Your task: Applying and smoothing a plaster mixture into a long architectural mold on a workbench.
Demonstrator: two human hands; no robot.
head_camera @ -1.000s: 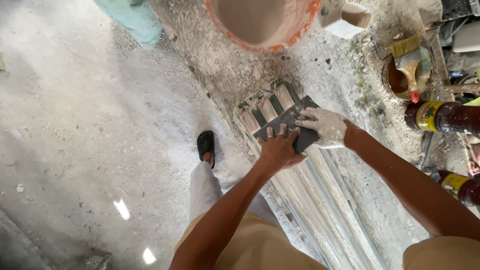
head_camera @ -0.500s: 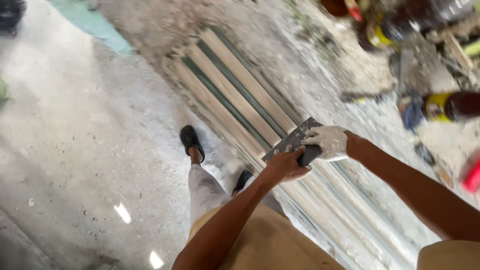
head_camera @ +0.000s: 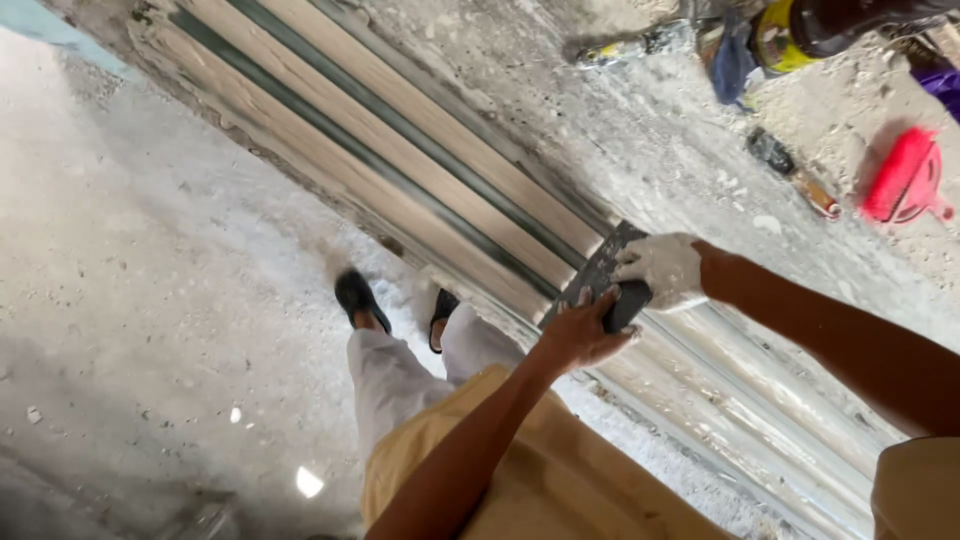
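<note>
Both my hands press a dark flat sanding block (head_camera: pixel 602 280) onto a long ribbed wooden moulding (head_camera: pixel 420 160) that runs diagonally from upper left to lower right. My right hand (head_camera: pixel 665 268), white with dust or in a white glove, grips the block's upper end. My left hand (head_camera: pixel 583 333) holds its lower end with bare fingers. The part of the moulding at lower right looks pale and dusty. My legs in light trousers and dark sandals (head_camera: pixel 358 297) stand beside the moulding's left edge.
A red plastic funnel (head_camera: pixel 903 176) lies at the upper right on the dusty ground. Near the top right are a dark bottle with a yellow label (head_camera: pixel 800 30), a blue rag (head_camera: pixel 733 66) and a small dark tool (head_camera: pixel 790 168). Pale concrete floor (head_camera: pixel 130 280) spreads to the left.
My hands and the block have slid along the moulding away from its far end. The view shifted: the orange bucket and brush left the frame, and the red funnel came in.
</note>
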